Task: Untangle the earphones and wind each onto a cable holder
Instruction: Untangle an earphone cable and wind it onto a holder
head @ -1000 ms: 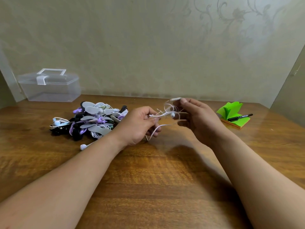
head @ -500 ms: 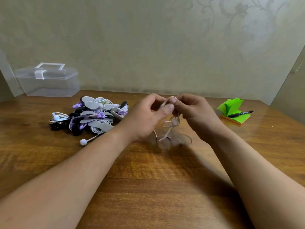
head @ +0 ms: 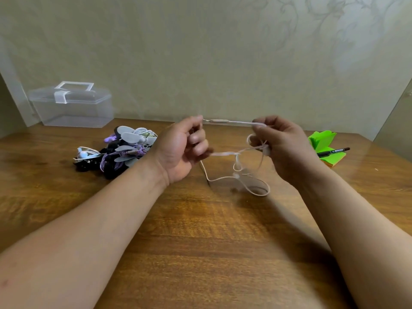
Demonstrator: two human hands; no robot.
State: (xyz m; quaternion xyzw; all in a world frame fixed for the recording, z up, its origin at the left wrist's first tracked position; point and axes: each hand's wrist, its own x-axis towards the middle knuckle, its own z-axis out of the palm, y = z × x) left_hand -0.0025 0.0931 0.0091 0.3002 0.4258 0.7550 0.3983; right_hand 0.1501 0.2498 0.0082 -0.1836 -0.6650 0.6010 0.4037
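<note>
White earphone cable (head: 229, 122): stretched taut between left hand (head: 181, 150) and right hand (head: 282, 146), both pinching it; tangled loops hang between, above the table (head: 200, 241).

I count two hands, a left hand (head: 180, 150) and a right hand (head: 283, 148), and one white earphone (head: 219, 121). On the one worktop (head: 200, 241) I see one heap of earphones and holders (head: 120, 152), too tangled to count, plus one clear box (head: 73, 108), one green notepad (head: 321, 141) and one pen (head: 333, 151).

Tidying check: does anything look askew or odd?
The green note pad has sheets curled up, a black pen lying across it. The white earphone cable between left hand and right hand hangs knotted.
</note>
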